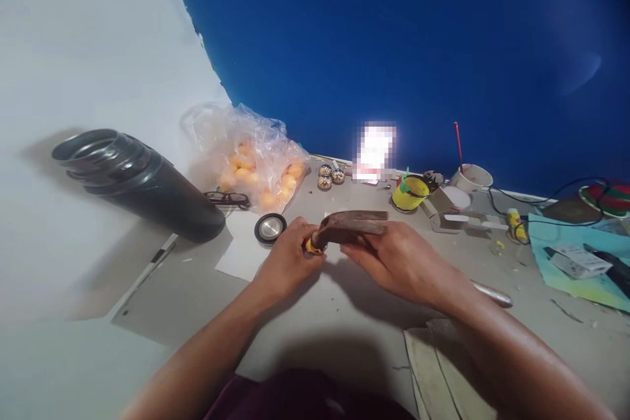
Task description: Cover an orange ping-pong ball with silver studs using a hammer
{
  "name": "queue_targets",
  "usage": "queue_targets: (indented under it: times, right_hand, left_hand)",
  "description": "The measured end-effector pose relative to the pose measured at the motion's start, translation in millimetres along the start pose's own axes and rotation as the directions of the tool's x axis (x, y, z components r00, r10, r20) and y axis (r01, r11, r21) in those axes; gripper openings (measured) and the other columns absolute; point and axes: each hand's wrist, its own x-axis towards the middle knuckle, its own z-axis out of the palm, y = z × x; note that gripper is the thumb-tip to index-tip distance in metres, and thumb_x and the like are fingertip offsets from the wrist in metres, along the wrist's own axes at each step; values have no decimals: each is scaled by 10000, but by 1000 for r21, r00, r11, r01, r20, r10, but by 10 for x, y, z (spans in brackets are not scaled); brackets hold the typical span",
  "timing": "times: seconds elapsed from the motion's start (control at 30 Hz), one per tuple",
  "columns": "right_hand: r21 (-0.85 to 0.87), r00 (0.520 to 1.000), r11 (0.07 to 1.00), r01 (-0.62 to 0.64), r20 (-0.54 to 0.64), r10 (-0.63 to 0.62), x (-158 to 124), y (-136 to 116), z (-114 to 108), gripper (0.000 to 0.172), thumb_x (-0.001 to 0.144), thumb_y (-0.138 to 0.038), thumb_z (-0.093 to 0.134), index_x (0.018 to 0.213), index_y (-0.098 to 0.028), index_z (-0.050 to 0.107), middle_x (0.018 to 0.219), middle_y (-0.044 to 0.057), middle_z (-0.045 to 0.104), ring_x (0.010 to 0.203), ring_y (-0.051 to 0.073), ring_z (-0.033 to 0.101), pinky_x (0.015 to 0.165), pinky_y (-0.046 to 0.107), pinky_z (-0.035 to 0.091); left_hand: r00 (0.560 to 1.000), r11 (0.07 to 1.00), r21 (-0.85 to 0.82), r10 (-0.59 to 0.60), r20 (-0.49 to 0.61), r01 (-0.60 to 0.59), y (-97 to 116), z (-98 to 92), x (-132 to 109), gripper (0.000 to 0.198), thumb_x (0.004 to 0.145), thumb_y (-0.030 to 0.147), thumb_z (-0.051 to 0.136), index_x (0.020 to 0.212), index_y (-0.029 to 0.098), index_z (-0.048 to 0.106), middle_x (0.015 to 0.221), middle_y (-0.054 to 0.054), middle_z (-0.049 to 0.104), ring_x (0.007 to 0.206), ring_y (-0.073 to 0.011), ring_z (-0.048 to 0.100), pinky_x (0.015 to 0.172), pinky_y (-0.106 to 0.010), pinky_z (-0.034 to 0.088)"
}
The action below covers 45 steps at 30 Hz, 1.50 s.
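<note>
My left hand (290, 256) is closed around a small yellow-orange piece (315, 247) with a shiny gold part; most of it is hidden by the fingers. A brown, rusty claw hammer (344, 223) has its curved split claw pointing right, and its other end rests at the small piece. My right hand (398, 252) is closed on the hammer close to its head. The handle is mostly hidden. A silver rounded rod end (495, 294) shows beyond the right forearm; I cannot tell whether it belongs to the hammer. Left of the hands, a round black-rimmed lid (270, 228) lies on white paper (236, 254).
A dark flask (147, 187) stands open at left, near glasses (229, 199). Behind are a clear bag (256, 138) of orange balls, several decorated balls (325, 177), a yellow tub (411, 193) and a white cup (470, 177). Turquoise paper (551, 275) lies right; beige cloth (433, 367) in front.
</note>
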Motion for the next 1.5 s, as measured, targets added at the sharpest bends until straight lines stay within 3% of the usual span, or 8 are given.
queue_targets:
  times: [0.4,0.53,0.63,1.13,1.2,1.3,1.37,1.5]
  right_hand:
    - [43,999,999,-26,33,24,33,69,-40,282,984,-251,545,1205,-259,720,1075,51,786,926,239,739,834,345,570]
    - [113,997,994,-10,-75,18,34,84,-73,351,1004,-231,495,1310,-264,666,1061,43,786,1022,239,721,941,380,554]
    - [92,999,995,-24,-33,27,33,82,-85,313,991,-234,512,1234,-244,708,983,50,792,973,247,728,910,379,564]
    - [187,998,982,-35,-42,43,24,120,-138,330,950,-231,552,1245,-256,700,1034,37,780,974,236,708,855,340,558]
    - [214,999,977,-6,34,-1,22,126,-172,374,936,-199,536,1279,-263,670,1042,29,764,964,211,689,838,318,543]
    - [77,974,997,-25,226,7,31,127,-107,241,888,-173,535,1046,-208,713,923,46,736,817,187,647,720,290,471]
    - [-56,951,998,-23,307,39,42,117,41,120,836,-175,562,867,-183,678,822,46,701,719,174,593,638,286,381]
    - [-160,919,985,69,394,0,52,83,442,91,823,-197,575,878,-172,642,872,69,699,736,184,578,607,298,310]
  left_hand:
    - [993,965,-236,-100,67,113,-46,-57,33,253,671,207,744,923,181,756,833,5,562,707,-139,508,634,-264,410]
    - [974,863,-458,-158,161,215,-82,-35,34,371,686,244,781,1044,167,726,803,12,588,670,-124,505,599,-253,417]
    - [961,799,-541,-166,221,262,-93,-35,35,420,689,243,803,1094,165,722,805,6,620,658,-120,520,596,-253,435]
    - [956,667,-686,-235,176,291,-80,-99,62,434,658,173,830,1085,201,755,913,-21,710,757,-135,610,676,-246,487]
    - [958,620,-740,-261,117,259,-71,-146,78,422,680,187,827,1095,196,754,977,-41,718,784,-134,624,691,-237,487]
    - [955,525,-827,-291,50,203,-77,-207,93,378,734,227,802,1106,179,752,1072,-79,718,777,-117,612,683,-223,481]
    - [956,489,-855,-293,27,174,-91,-229,93,353,758,237,781,1102,169,750,1039,-84,721,739,-106,589,652,-214,469]
    - [962,516,-842,-271,11,155,-98,-236,78,308,770,246,758,1067,164,753,959,-70,712,683,-103,566,592,-213,448]
